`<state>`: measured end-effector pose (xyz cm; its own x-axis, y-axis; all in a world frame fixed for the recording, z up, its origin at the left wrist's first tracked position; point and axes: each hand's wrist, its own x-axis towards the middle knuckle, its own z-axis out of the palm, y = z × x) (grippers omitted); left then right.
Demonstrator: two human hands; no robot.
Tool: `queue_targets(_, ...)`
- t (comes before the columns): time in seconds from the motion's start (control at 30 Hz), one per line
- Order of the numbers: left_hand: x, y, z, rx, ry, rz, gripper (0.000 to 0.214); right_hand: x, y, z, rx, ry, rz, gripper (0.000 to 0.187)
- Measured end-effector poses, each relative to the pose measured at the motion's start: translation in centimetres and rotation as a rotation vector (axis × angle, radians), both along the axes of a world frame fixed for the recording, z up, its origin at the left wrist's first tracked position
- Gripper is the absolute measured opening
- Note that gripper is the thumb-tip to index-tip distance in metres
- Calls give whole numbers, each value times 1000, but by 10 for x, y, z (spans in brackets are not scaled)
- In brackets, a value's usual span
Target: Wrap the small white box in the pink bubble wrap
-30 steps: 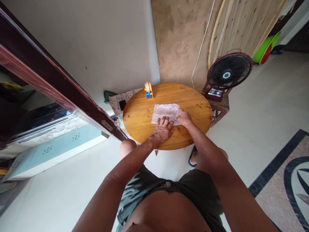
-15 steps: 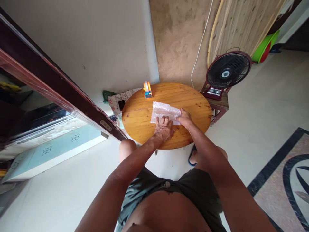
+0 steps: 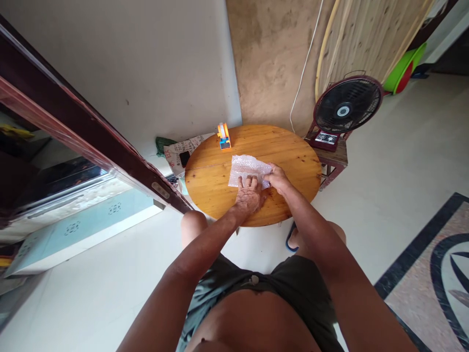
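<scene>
A sheet of clear bubble wrap (image 3: 245, 166) lies on the round wooden table (image 3: 208, 195). My left hand (image 3: 250, 191) rests on its near edge with the fingers spread and pressing down. At the sheet's right end, my right hand (image 3: 277, 178) pinches the bubble wrap between thumb and fingers, and that end is folded inward. Whether anything lies inside the bubble wrap, I cannot make out. Beyond the sheet, near the table's far edge, stands an orange and blue tape dispenser (image 3: 223, 136) with a roll of tape in it.
A black fan (image 3: 343, 111) stands on a wooden stool (image 3: 335, 159) to the right of the table. Left of the table are a printed sack (image 3: 174, 156) with a dark phone-like object (image 3: 184, 158) and a dark door frame (image 3: 146, 173). A wall closes off the far side.
My right hand has moved slightly left, bringing the right end of the bubble wrap inward. My left hand stays nearly in place on the sheet.
</scene>
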<state>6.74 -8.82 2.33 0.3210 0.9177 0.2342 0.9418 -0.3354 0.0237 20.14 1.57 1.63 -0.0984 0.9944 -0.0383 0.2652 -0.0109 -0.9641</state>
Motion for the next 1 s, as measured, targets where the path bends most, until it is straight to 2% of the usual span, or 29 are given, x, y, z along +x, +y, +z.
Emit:
queue_targets(0.27, 6, 3, -5, -3, 9, 38, 52, -6, -8, 8, -70, 89, -11, 57)
queue_targets(0.47, -8, 2, -10, 38, -47, -23, 45, -8, -8, 14, -146, 168, -52, 72)
queue_targets(0.63, -24, 5, -7, 55, -149, -80, 48, -13, -8, 16, -104, 183, -7, 55)
queue_targets(0.8, -34, 12, -2, 30, -244, -122, 55, -20, -5, 19, -131, 182, -49, 67)
queue_targets(1.0, -40, 18, -3, -11, -324, -137, 57, -31, 0, 20, -132, 173, -52, 64)
